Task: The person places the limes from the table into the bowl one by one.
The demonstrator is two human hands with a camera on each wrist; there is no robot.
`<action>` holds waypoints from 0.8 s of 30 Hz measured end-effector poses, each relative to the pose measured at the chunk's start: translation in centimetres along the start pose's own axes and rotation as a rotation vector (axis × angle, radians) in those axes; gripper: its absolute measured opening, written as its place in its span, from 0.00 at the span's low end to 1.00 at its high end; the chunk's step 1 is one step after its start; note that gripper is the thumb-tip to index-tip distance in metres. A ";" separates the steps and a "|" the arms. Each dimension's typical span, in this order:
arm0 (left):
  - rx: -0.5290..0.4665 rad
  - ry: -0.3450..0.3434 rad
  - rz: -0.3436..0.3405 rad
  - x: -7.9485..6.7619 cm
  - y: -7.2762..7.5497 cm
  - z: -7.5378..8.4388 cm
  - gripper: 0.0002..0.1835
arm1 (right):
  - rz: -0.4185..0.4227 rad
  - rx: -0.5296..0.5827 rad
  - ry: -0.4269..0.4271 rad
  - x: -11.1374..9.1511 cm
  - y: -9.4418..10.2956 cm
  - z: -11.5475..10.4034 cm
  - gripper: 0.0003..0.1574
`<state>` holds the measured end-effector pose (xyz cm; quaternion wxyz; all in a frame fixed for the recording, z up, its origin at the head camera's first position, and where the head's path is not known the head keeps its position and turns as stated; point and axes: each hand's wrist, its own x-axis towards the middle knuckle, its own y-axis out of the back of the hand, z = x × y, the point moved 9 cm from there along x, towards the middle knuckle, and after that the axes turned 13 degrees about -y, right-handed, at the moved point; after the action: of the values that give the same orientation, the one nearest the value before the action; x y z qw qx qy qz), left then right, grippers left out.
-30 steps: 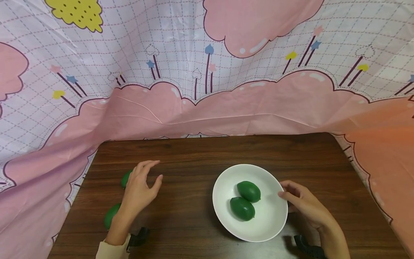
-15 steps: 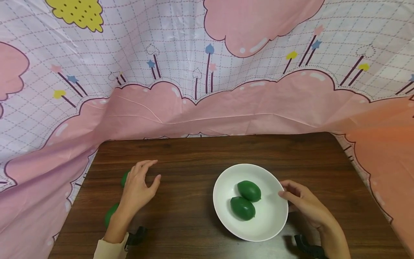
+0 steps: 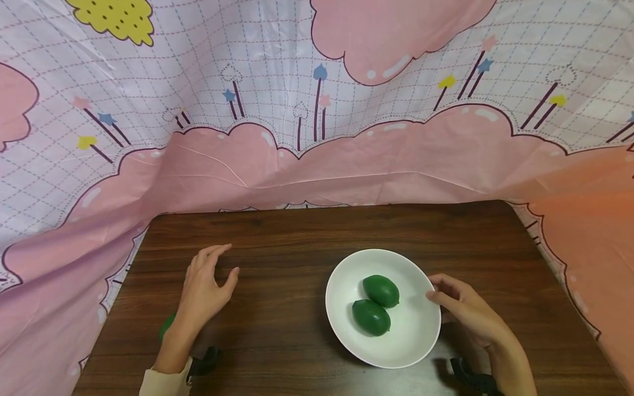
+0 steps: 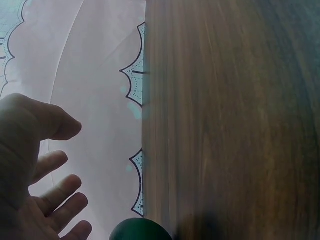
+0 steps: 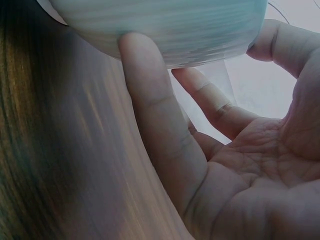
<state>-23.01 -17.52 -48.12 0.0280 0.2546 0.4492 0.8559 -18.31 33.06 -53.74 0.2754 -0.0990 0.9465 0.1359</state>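
Note:
A white bowl stands right of centre on the table with two limes in it, the upper lime and the lower lime touching. My right hand grips the bowl's right side, thumb at the rim; in the right wrist view its fingers reach under the bowl's wall. Over the table's left part hovers my left hand, palm down, fingers loosely bent, holding nothing. Beneath its wrist a lime is partly covered. A green lime also shows at the bottom of the left wrist view.
The dark wooden table is bordered by a patterned pink and white cloth at the back and both sides. Each wrist wears a black strap with a small mount, seen on the left wrist.
My left hand has drifted a little to the left, covering more of the limes under it. The right hand and bowl have stayed in place.

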 end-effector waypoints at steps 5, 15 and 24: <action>0.006 0.009 0.015 0.0 0.5 -0.4 0.32 | -0.002 -0.003 -0.001 0.0 0.0 0.0 0.28; 0.025 0.140 0.037 -0.7 1.4 -2.3 0.33 | -0.006 0.002 0.023 -0.1 0.0 -0.2 0.28; 0.067 0.160 0.052 -0.9 2.1 -3.0 0.32 | -0.003 0.004 0.009 -0.1 0.0 -0.1 0.28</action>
<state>-23.20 -21.34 -48.23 -0.0389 0.1977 0.4718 0.8584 -18.31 32.99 -53.61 0.2716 -0.1005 0.9478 0.1331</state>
